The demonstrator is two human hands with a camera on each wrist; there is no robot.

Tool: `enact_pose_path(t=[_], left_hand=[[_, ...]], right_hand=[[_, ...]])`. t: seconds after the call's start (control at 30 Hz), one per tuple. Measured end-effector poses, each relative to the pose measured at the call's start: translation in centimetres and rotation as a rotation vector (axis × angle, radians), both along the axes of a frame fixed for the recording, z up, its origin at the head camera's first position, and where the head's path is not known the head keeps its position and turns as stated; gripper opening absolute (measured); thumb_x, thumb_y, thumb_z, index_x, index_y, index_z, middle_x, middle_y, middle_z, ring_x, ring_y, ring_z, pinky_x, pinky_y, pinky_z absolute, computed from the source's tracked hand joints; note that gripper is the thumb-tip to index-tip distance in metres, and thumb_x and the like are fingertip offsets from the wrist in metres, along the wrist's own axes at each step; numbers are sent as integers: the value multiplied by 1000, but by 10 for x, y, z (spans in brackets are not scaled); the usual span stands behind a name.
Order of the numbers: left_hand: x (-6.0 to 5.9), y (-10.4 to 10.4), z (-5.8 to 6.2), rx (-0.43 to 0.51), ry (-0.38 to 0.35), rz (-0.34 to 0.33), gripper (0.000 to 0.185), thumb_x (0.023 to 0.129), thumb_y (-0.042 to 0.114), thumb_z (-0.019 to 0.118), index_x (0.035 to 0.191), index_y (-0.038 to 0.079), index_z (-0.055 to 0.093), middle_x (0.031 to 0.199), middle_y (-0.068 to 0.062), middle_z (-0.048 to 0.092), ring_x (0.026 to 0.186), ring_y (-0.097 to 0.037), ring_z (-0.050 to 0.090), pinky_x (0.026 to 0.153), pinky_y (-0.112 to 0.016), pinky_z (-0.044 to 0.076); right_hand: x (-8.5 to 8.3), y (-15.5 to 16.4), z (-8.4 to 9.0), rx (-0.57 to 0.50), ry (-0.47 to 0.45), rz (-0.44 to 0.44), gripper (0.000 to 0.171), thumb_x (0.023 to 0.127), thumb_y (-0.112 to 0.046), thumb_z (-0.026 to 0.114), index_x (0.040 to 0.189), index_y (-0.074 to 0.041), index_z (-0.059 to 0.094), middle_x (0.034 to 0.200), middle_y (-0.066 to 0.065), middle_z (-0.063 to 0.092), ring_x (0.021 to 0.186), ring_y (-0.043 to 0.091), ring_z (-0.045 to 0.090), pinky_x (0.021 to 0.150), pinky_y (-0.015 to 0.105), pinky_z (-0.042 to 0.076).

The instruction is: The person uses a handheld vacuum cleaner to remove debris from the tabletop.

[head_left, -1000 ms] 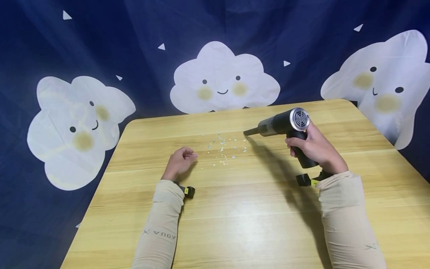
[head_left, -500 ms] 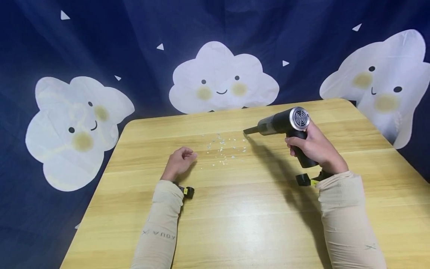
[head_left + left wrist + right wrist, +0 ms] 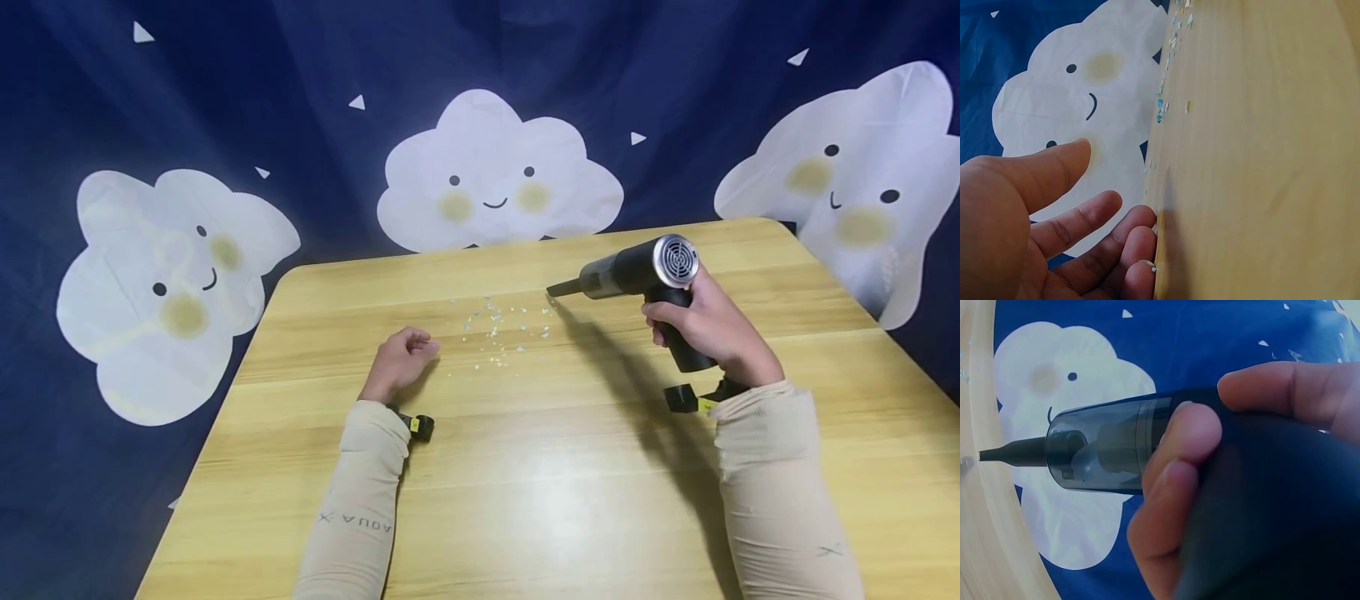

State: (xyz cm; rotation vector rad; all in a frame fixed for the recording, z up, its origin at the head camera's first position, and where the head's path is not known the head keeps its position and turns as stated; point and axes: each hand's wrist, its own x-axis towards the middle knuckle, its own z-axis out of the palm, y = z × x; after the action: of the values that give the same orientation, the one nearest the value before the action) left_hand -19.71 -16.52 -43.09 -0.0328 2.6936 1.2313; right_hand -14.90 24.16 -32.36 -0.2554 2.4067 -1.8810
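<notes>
A black handheld vacuum (image 3: pixel 637 271) with a silver vented end is gripped by its handle in my right hand (image 3: pixel 701 321). Its narrow nozzle (image 3: pixel 564 288) points left and down, the tip close to the tabletop at the right of some scattered scraps. In the right wrist view the clear dust cup (image 3: pixel 1100 447) shows, with my fingers curled round the body behind it. Small white and bluish paper-like scraps (image 3: pixel 495 333) lie spread over the middle of the table. Left of them my left hand (image 3: pixel 401 358) rests on its side, fingers loosely curled, holding nothing.
The wood-grain table (image 3: pixel 525 483) has rounded far corners. Behind it hangs a dark blue curtain (image 3: pixel 322 67) printed with white smiling clouds and small triangles. A black wrist camera (image 3: pixel 422 428) sits on the left wrist, another (image 3: pixel 681 398) on the right.
My right hand and the vacuum have shifted slightly right, taking the nozzle tip a little that way too. The left hand stays where it was.
</notes>
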Motion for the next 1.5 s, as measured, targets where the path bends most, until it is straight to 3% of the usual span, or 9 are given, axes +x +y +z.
enact_pose_path(t=[0.63, 1.0, 1.5], left_hand=[[1, 0, -1, -11, 16, 2, 41, 97, 37, 59, 125, 7, 57, 118, -12, 60, 110, -28, 54, 95, -43, 44], [-2, -1, -2, -12, 11, 0, 41, 97, 36, 58, 126, 7, 57, 117, -12, 59, 109, -27, 54, 94, -42, 44], [-2, -1, -4, 9, 3, 15, 40, 97, 35, 59, 125, 7, 57, 116, -11, 59, 107, -27, 55, 93, -42, 45]], right_hand=[[1, 8, 0, 32, 26, 51, 49, 94, -4, 59, 134, -15, 33, 78, 18, 55, 56, 30, 56, 54, 36, 51], [1, 6, 1, 47, -1, 35, 51, 94, -5, 60, 135, -14, 32, 81, 25, 53, 56, 26, 56, 54, 37, 52], [0, 6, 1, 44, -21, 48, 51, 93, -5, 60, 135, -13, 31, 80, 24, 53, 56, 27, 56, 54, 37, 52]])
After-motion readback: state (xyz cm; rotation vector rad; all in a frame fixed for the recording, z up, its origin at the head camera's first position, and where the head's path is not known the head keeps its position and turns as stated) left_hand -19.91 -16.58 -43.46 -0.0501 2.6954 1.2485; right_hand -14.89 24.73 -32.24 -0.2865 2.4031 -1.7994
